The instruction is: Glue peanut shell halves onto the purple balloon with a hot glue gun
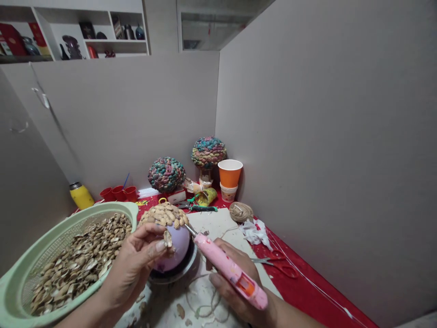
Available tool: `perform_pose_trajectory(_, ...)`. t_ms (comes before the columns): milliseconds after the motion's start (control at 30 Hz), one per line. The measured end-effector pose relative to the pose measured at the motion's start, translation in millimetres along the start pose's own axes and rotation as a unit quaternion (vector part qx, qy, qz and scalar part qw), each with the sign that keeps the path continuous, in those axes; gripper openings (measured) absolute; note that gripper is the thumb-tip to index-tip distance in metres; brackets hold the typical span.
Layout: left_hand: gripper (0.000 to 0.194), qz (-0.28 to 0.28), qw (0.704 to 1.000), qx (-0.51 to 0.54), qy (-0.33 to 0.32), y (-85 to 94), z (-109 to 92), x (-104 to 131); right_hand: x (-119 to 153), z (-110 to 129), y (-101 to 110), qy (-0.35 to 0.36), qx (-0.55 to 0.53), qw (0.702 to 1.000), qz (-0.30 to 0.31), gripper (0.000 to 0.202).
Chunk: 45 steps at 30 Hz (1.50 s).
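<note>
The right hand (244, 262) clamps its grip on a glue gun (223, 264), at four o'clock from the balloon (180, 241); the left hand (136, 255), at eight, pinches a nutshell (167, 239). The balloon sits in a bowl (177, 277); beyond, at twelve, a colourful ball (166, 174).

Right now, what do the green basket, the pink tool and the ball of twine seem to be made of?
Green basket: probably plastic, satin, judging by its moulded, perforated wall.
Pink tool: likely hard plastic, slightly glossy, with a smooth, rounded body.
Ball of twine: perhaps jute, matt, from its tan, wound strands.
</note>
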State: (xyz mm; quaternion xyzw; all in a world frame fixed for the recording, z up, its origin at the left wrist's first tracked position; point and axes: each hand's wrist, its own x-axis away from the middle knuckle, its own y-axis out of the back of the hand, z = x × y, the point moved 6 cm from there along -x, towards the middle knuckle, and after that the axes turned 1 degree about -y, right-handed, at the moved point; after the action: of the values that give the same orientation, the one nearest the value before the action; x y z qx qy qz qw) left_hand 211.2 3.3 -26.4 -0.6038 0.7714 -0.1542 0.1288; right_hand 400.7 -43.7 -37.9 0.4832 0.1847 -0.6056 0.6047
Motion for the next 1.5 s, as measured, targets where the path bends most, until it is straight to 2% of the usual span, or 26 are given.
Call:
perform_pose_trajectory(100, 0.031, -0.001, 1.000, -0.004, 0.004, -0.8, -1, -2, 0, 10, -1, 0.053, 0.028, 0.998, -0.004, 0.020)
perform_pose_trajectory(233, 0.034, -0.012, 0.999, -0.036, -0.014, 0.7, -10, 0, -1, 16, -1, 0.077, 0.035, 0.996, -0.007, 0.033)
perform_pose_trajectory(333, 0.037, -0.015, 0.996, -0.067, -0.053, 1.6, -18, 0, -2, 15, 0, 0.078, 0.027, 0.996, -0.024, 0.036)
perform_pose_trajectory(467, 0.036, -0.014, 0.996, -0.063, -0.068, 0.7, -16, -2, -1, 14, -2, 0.101, 0.008, 0.993, -0.059, 0.034)
perform_pose_trajectory(600, 0.037, -0.003, 0.997, -0.048, -0.063, 0.1, -10, -4, -3, 10, -5, 0.064, -0.038, 0.997, -0.020, 0.033)
perform_pose_trajectory(733, 0.035, 0.010, 0.997, -0.045, -0.069, 3.9, -10, -4, -13, 13, -2, 0.022, -0.037, 0.999, 0.016, 0.038)
perform_pose_trajectory(867, 0.033, 0.011, 0.996, -0.048, -0.076, 9.7, -8, -4, -17, 16, -4, 0.048, -0.022, 0.998, 0.022, 0.036)
perform_pose_trajectory(1067, 0.033, 0.028, 0.995, -0.064, -0.071, 12.3, 4, -6, 6, 6, -11, 0.100, 0.010, 0.995, -0.007, 0.037)
perform_pose_trajectory(1200, 0.033, 0.024, 0.995, -0.070, -0.065, 12.6, 7, -6, 15, 1, -10, 0.079, 0.015, 0.997, 0.006, 0.038)
perform_pose_trajectory(1500, 0.032, 0.012, 0.994, -0.089, -0.065, 2.6, -2, 0, 14, 8, -11, 0.081, 0.032, 0.996, 0.021, 0.032)
